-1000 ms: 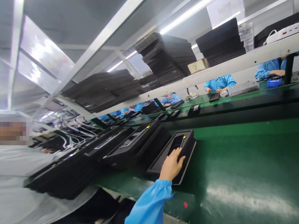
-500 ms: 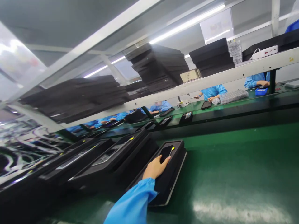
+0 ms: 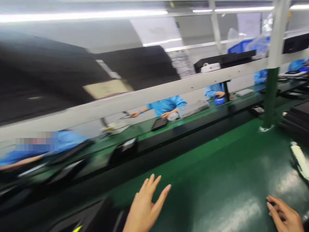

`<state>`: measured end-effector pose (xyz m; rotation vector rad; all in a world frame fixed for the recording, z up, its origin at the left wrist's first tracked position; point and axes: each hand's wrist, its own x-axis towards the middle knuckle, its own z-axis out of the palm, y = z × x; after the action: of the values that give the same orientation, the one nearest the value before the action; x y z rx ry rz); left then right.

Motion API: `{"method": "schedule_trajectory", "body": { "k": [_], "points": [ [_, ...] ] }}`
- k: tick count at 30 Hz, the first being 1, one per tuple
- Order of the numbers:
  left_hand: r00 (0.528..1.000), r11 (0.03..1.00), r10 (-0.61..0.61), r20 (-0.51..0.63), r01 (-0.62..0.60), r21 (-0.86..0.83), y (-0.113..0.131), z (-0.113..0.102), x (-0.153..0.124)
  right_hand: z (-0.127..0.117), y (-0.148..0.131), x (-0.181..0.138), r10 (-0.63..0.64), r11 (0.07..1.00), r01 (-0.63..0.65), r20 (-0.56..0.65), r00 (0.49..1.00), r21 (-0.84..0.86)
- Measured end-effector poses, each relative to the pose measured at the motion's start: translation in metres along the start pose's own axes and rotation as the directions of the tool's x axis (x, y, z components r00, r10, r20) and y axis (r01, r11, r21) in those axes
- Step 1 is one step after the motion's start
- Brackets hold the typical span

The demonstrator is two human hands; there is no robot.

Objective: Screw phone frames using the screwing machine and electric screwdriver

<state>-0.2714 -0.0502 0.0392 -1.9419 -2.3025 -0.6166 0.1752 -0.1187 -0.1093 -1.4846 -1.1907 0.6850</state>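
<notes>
Left of the left fingers, a black tray [image 3: 84, 214] sits at the lower edge of view, a yellow tab [image 3: 77, 228] on it; one corner points up toward the fingers, but its long axis is cut off. The person's left hand [image 3: 142, 209] is over the bench [image 3: 205, 180], its fingers spread with nothing between them, pointing away and slightly right. Well beyond those fingers, a co-worker in a blue sleeve [image 3: 166, 106] has one hand beside a dark device [image 3: 159, 124]. Farther right, the person's right hand [image 3: 288, 214] has thumb and forefinger pinched around a small dark piece [image 3: 272, 203]; too little shows to tell its long axis. Just beyond these fingers lies a pale tool [image 3: 300, 159], long axis slanting, narrow end pointing away and left. Black trays [image 3: 298, 119] are stacked farther beyond.
</notes>
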Motion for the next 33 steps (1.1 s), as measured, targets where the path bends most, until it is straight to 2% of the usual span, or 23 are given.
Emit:
{"method": "schedule_trajectory", "body": {
  "k": [3, 5, 8, 11, 14, 17, 21, 24, 26, 29, 31, 33],
  "points": [
    [0.96, 0.993, 0.084, 0.266, -0.059, -0.103, 0.069, 0.082, 0.019, 0.003, -0.011, 0.004, -0.067, 0.998, 0.067, 0.013, 0.998, -0.015],
    [0.913, 0.987, 0.149, 0.38, -0.112, -0.118, 0.124, 0.123, 0.023, 0.004, -0.013, 0.006, -0.112, 0.992, 0.112, 0.005, 0.994, -0.064],
    [0.868, 0.954, 0.301, 0.395, -0.276, -0.12, 0.198, 0.154, 0.02, 0.001, -0.019, 0.009, -0.167, 0.964, 0.183, 0.094, 0.981, -0.194],
    [0.816, 0.908, 0.418, 0.399, -0.392, -0.149, 0.239, 0.162, 0.02, -0.002, -0.043, 0.025, -0.093, 0.869, 0.234, 0.319, 0.943, -0.437],
    [0.805, 0.894, 0.447, 0.389, -0.419, -0.16, 0.248, 0.163, 0.021, 0.007, -0.079, 0.066, 0.076, 0.678, 0.322, 0.499, 0.863, -0.661],
    [0.802, 0.892, 0.452, 0.391, -0.405, -0.2, 0.243, 0.163, 0.023, 0.034, -0.105, 0.133, 0.125, 0.496, 0.44, 0.563, 0.817, -0.749],
    [0.798, 0.893, 0.444, 0.407, -0.354, -0.278, 0.239, 0.162, 0.025, 0.073, -0.103, 0.245, 0.114, 0.334, 0.44, 0.499, 0.859, -0.833],
    [0.779, 0.886, 0.439, 0.447, -0.294, -0.358, 0.238, 0.16, 0.027, 0.088, -0.089, 0.32, 0.107, 0.233, 0.35, 0.382, 0.918, -0.907],
    [0.761, 0.877, 0.434, 0.483, -0.232, -0.421, 0.236, 0.158, 0.029, 0.091, -0.082, 0.358, 0.09, 0.163, 0.262, 0.279, 0.956, -0.951],
    [0.746, 0.845, 0.428, 0.51, -0.129, -0.519, 0.233, 0.157, 0.03, 0.094, -0.081, 0.392, 0.044, 0.102, 0.164, 0.17, 0.985, -0.981],
    [0.747, 0.821, 0.42, 0.515, -0.072, -0.566, 0.232, 0.157, 0.031, 0.1, -0.085, 0.402, 0.025, 0.11, 0.183, 0.187, 0.982, -0.977],
    [0.753, 0.808, 0.407, 0.516, -0.033, -0.589, 0.23, 0.158, 0.031, 0.109, -0.091, 0.405, 0.017, 0.141, 0.25, 0.255, 0.967, -0.958]
  ]
}}
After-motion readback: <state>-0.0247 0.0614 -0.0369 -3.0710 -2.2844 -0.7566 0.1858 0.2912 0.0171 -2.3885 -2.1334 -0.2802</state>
